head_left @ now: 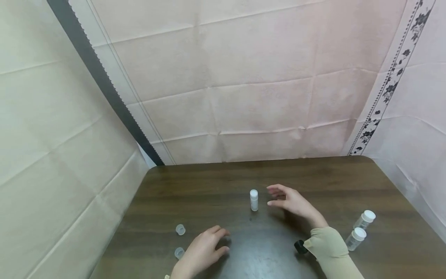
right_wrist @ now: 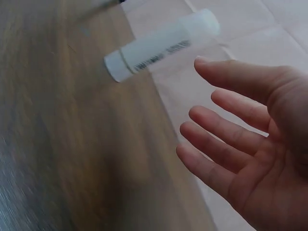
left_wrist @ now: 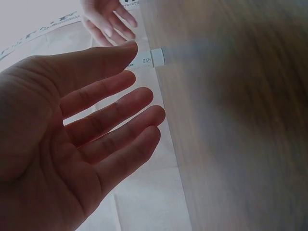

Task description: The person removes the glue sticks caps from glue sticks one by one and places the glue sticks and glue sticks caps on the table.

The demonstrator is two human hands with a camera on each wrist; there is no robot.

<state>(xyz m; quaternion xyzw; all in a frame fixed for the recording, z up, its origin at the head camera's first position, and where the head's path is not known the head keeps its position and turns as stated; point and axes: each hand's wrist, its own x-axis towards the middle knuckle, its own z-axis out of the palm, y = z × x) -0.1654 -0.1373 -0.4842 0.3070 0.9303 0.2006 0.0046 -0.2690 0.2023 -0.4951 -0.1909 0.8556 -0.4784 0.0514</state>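
A small white-capped bottle [head_left: 254, 200] with a white label stands upright on the brown table, and dark print on that label shows in the right wrist view. Just to its right is my right hand [head_left: 290, 200], fingers loosely bent with a gap between thumb and fingertips, holding nothing. My left hand [head_left: 204, 250] hovers nearer the front, palm inward, its relaxed fingers [left_wrist: 130, 115] also around nothing. Beside the left hand are two small clear plastic cups, one farther back [head_left: 180, 229] and one close by the wrist [head_left: 179, 253], partly covered by the hand.
Two clear bottles with white caps, a rear one [head_left: 364, 219] and a front one [head_left: 355, 238], stand at the right beside my sleeved forearm [head_left: 331, 248]. Creased pale cloth [head_left: 258, 97] hangs behind the table [head_left: 209, 182] and along both sides.
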